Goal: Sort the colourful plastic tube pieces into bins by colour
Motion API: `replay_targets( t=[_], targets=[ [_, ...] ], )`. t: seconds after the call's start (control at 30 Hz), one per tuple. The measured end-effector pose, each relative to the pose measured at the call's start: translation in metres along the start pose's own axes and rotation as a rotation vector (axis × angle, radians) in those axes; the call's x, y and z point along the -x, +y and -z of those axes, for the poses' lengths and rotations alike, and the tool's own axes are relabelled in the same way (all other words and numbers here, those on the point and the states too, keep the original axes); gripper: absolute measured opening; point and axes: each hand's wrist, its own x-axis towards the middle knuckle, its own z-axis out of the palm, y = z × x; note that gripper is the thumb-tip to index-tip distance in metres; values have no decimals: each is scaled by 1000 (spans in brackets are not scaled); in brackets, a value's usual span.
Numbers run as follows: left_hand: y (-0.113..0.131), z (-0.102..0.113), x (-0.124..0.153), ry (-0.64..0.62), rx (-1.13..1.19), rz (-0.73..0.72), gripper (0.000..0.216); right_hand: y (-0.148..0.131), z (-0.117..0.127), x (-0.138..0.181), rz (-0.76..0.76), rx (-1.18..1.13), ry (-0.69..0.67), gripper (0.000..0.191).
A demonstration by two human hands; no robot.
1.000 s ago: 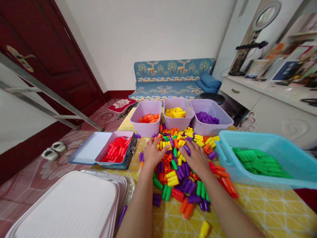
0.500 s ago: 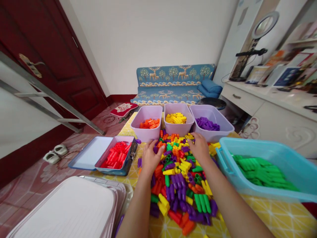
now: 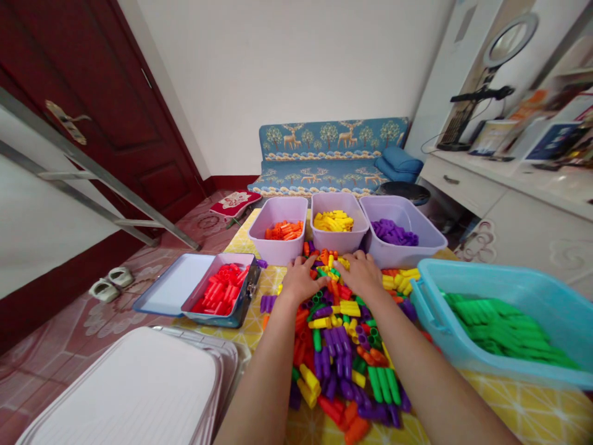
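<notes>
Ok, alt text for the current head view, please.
A person's left hand and right hand spread over a heap of multicoloured tubular pieces on a yellow-covered table. Behind it, three lilac bins hold orange pieces, yellow pieces and purple pieces; a tin of red pieces sits left, a turquoise tub of green ones right.

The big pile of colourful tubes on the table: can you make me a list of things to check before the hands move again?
1. Left hand open: ok, fingers spread over the far part of the mixed-colour pile of plastic tubes.
2. Right hand open: ok, fingers spread there too.
3. Fingertips off the tubes: cannot tell, they blend into the pile.
4. Pile all one colour: not ok, several are jumbled.
5. Light-blue plastic tub uncovered: ok, green pieces show.
6. Dark-blue hinged box open: ok, red pieces show inside.
</notes>
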Motion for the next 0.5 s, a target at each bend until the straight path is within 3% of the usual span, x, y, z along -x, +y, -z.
replay_targets(
  t=[0.17,0.27,0.4,0.5],
  targets=[
    [6,-7,2,-63,19,-148,60,-17,-7,9,63,-57,-26,54],
    [4,-2,11,-66,160,-200,53,-20,-7,21,47,-198,-64,50],
    [8,16,40,-22,447,-299,55,-4,11,52,126,-443,-44,45],
    [12,28,63,40,472,-290,37,20,25,73,167,-516,43,46]
  ],
)
